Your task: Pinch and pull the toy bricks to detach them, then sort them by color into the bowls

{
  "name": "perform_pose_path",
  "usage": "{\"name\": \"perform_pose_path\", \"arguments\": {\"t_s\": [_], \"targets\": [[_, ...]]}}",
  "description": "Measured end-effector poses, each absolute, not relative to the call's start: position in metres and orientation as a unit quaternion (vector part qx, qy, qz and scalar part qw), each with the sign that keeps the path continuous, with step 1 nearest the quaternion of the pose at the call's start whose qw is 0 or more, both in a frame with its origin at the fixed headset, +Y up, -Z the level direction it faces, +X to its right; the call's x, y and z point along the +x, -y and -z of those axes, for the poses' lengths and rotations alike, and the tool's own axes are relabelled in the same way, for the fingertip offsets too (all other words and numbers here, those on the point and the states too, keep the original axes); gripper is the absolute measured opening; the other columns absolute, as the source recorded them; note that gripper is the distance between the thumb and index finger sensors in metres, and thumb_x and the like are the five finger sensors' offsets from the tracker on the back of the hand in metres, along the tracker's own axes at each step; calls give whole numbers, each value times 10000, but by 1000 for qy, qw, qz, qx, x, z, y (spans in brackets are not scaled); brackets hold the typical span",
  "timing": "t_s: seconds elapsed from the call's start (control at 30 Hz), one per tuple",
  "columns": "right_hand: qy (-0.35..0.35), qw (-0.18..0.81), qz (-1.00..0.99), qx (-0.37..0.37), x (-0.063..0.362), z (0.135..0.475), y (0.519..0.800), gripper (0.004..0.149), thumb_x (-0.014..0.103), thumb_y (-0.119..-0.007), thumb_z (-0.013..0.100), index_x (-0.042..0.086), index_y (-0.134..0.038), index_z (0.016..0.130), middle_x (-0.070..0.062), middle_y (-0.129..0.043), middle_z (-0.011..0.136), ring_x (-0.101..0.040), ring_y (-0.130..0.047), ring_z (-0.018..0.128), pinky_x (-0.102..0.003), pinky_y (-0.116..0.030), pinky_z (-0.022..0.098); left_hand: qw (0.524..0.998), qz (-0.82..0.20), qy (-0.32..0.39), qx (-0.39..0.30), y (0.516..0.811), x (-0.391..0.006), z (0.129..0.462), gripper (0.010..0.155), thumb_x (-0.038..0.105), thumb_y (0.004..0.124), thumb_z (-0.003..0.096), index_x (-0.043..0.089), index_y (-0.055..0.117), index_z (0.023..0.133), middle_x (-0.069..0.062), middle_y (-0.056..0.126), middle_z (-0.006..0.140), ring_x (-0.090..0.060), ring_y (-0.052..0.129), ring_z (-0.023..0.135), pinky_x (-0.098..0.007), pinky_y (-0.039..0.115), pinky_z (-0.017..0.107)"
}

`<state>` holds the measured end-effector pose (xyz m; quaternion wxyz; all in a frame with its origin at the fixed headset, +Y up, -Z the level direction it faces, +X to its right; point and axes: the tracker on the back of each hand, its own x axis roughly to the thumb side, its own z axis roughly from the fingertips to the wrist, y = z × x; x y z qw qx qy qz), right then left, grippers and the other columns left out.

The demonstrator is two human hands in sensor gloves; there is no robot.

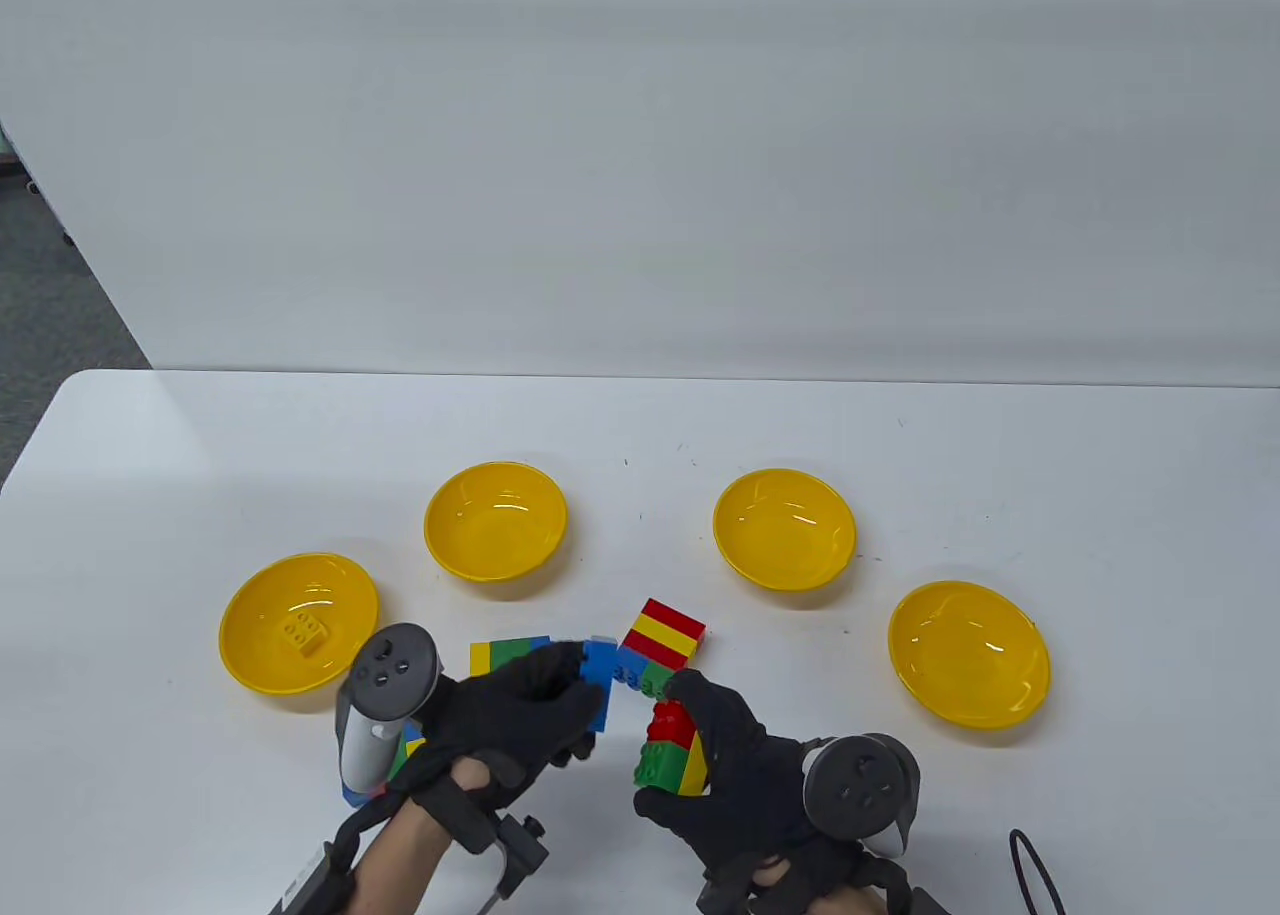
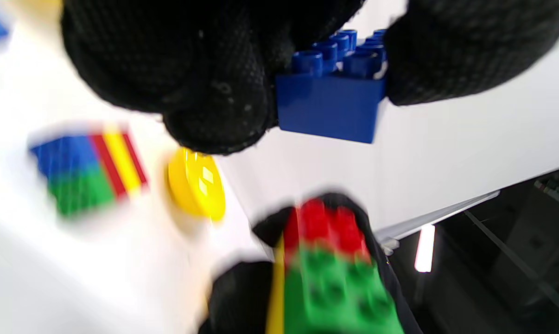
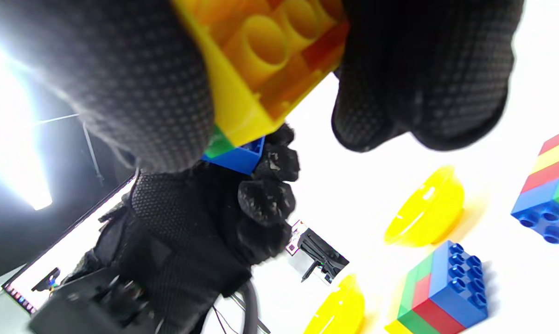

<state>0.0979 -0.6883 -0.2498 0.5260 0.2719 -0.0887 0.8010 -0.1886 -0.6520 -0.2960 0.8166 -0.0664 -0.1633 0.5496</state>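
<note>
Studded glossy blue brick [image 2: 328,99] between knit-gloved left hand [image 1: 520,720] fingers [image 2: 205,93]

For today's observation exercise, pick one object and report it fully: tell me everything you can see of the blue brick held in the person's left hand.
The blue brick is a glossy, hard-looking plastic toy block, rectangular, with two rows of round studs on one face. The left hand pinches it between the thumb and the other fingers, holding it clear of the white table. It is apart from the red, green and yellow stack gripped by the right hand, close beside it. No other brick looks joined to it.
</note>
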Motion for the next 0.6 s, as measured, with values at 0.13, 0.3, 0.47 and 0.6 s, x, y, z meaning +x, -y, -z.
{"name": "perform_pose_path", "arguments": {"t_s": [0.13, 0.3, 0.47, 0.6], "targets": [[94, 538, -800, 249, 114, 256, 687, 942, 391, -985, 310, -60, -510, 987, -352, -620, 920, -406, -967, 564, -511, -924, 344, 914, -390, 110, 31, 589, -202, 325, 700, 516, 881, 469, 147, 677, 1029, -216, 837, 893, -374, 990, 640, -519, 878, 444], [86, 542, -803, 233, 123, 264, 691, 940, 389, -983, 313, -62, -510, 989, -358, -618, 920, -418, -962, 563, -518, -919, 343, 978, -203, 19, 32, 571, -202, 386, 702, 420, 905, 479, 176, 615, 1069, -225, 716, 1003, -411, 903, 777, -548, 823, 557], [77, 522, -816, 235, 122, 265, 694, 939, 389, -978, 317, -59, -504, 992, -357, -608, 927, -420, -955, 574, -525, -911, 352, 991, -87, -89, -57, 629, -212, 442, 695, 440, 907, 467, 179, 650, 1058, -205, 758, 989, -403, 919, 754, -527, 831, 504], [73, 502, -827, 242, 120, 266, 696, 940, 391, -977, 318, -60, -502, 993, -358, -608, 926, -424, -950, 579, -529, -908, 354, 988, -47, -126, -71, 660, -211, 465, 691, 466, 893, 471, 180, 658, 1055, -201, 777, 971, -390, 930, 730, -518, 832, 490]]}}
